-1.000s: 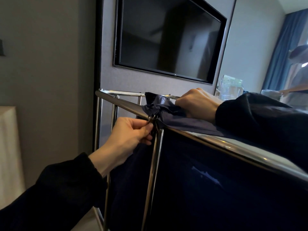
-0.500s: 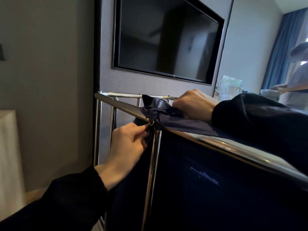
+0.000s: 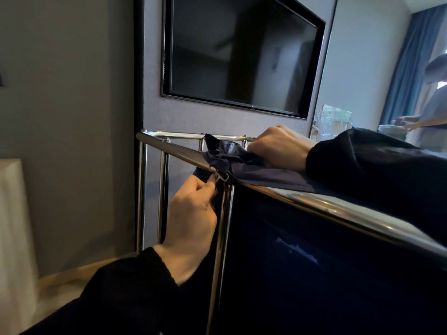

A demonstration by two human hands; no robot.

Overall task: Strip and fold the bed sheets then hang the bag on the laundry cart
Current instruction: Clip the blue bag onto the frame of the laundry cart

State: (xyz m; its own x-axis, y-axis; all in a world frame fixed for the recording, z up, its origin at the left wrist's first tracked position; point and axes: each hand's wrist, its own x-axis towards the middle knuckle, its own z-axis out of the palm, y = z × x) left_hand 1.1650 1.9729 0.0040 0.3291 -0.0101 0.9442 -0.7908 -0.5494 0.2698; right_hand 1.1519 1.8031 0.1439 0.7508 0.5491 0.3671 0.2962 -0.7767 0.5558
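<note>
White block (image 3: 12,226): left edge of frame, lower half; what it is cannot be told.
Wall (image 3: 72,117): grey, left third.
Cart (image 3: 141,189): chrome tube frame, centre. Upright posts at left of centre; top rail slants from the centre down towards the lower right.
Left hand (image 3: 193,213): lower centre, black sleeve. Thumb and fingers are closed in a pinch on dark bag cloth beside a cart post, just under the ring.
Ring (image 3: 221,176): small, metal, at the top rail where a post meets it, touching the bag cloth.
Bag (image 3: 314,262): dark navy. Its body hangs inside the cart frame and fills the lower right of frame; its edge lies bunched over the top rail at centre.
TV (image 3: 242,56): black, screen off, on the wall panel, upper centre.
Right hand (image 3: 278,146): right of centre, black sleeve. Clenched, knuckles up, gripping the bunched bag edge on the rail.
Clear container (image 3: 336,119): behind the right sleeve.
Curtain (image 3: 406,68): blue, upper right.
Second person (image 3: 433,105): far right edge, blurred.
</note>
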